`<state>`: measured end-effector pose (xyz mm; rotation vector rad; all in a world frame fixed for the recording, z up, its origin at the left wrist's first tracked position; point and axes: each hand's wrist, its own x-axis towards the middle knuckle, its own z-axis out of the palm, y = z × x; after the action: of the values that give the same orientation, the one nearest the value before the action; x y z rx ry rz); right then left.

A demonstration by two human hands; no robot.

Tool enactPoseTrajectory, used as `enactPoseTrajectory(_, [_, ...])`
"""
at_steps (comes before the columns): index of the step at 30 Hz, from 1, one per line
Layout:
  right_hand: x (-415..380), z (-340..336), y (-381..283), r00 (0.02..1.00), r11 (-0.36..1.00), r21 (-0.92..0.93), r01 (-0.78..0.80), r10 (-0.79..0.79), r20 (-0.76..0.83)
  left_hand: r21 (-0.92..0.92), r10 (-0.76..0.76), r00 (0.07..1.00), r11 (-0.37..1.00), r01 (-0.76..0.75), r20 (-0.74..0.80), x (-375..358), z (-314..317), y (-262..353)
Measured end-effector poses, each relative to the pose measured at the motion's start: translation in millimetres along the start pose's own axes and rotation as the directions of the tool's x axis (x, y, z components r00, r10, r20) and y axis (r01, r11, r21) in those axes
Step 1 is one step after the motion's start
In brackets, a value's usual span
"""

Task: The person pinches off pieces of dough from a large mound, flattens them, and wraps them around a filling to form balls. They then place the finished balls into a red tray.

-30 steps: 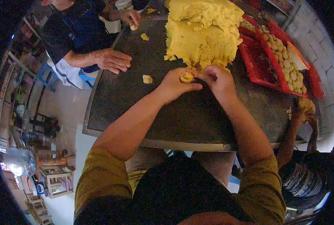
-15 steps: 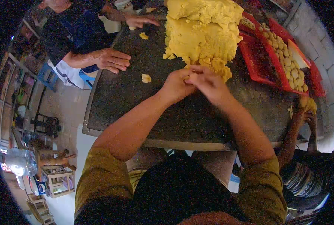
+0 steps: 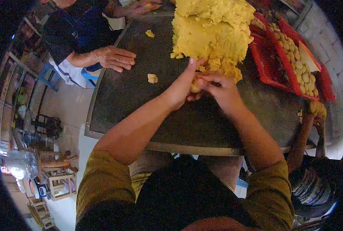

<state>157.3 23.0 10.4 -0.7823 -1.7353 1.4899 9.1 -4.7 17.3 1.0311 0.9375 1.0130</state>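
A small piece of yellow dough [image 3: 195, 87] sits between my two hands, in front of a large yellow dough slab [image 3: 212, 34] on the dark tabletop [image 3: 140, 115]. My left hand [image 3: 186, 82] cups the piece from the left, its thumb pointing up toward the slab. From the right, my right hand [image 3: 220, 87] pinches the same piece with thumb and fingers. Crumbled dough [image 3: 227, 68] lies just beyond my right hand. Left of my hands is a small loose dough bit [image 3: 152, 78], with another [image 3: 150, 33] farther back.
A co-worker's hand [image 3: 117, 58] rests on the table's left side; that person's other hand [image 3: 142, 7] is farther back. Red trays [image 3: 269, 69], one with many round dough balls [image 3: 300, 67], stand at right. Another person's hands [image 3: 317, 109] hold dough at the right edge.
My hands have turned around the dough piece, which now shows more clearly; my left thumb has lifted. The co-worker's farther hand has moved back. The view has shifted slightly.
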Motion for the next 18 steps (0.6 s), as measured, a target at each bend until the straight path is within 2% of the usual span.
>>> enactPoseTrajectory(3, [-1,-1,-13,0.997,0.992,-0.101,-0.069,0.072,0.025,-0.065,0.013,0.999,0.998,-0.015,-0.038,5,-2,-4])
enactPoseTrajectory(5, [0,-1,9,0.999,0.993,-0.117,-0.02,0.026,0.046,-0.1,0.014,0.998,0.995,-0.02,-0.059,6,-4,-9])
enactPoseTrajectory(6, [1,1,13,0.997,0.991,-0.133,0.029,-0.02,0.069,-0.044,-0.009,0.999,0.999,0.007,-0.033,5,-6,-11])
enactPoseTrajectory(8, [1,-1,12,0.998,0.99,-0.142,0.013,-0.004,0.067,0.012,-0.034,0.999,0.999,0.034,-0.006,7,-5,-12])
enactPoseTrajectory(10, [0,1,5,0.998,0.989,-0.15,-0.002,0.012,0.069,-0.087,-0.006,0.984,0.996,-0.01,-0.18,10,0,-7])
enactPoseTrajectory(12, [-2,3,-2,0.996,0.972,-0.218,0.089,-0.093,-0.01,-0.078,-0.005,0.987,0.997,-0.008,-0.16,7,-1,-5])
enactPoseTrajectory(14, [0,3,17,0.997,0.972,-0.222,0.074,-0.074,0.009,-0.071,-0.005,0.99,0.997,-0.005,-0.139,5,-3,-5])
enactPoseTrajectory(16, [0,1,22,0.998,0.972,-0.229,0.059,-0.054,0.024,0.079,-0.099,0.993,0.991,0.104,-0.059,2,-6,-5])
enactPoseTrajectory(17, [-1,-1,22,0.997,0.972,-0.222,0.077,-0.077,0.006,0.08,-0.1,0.993,0.991,0.104,-0.057,2,-4,-4])
enactPoseTrajectory(18, [-2,-1,21,0.995,0.972,-0.215,0.094,-0.099,-0.012,0.045,-0.036,0.996,0.998,0.04,-0.078,2,-1,-3])
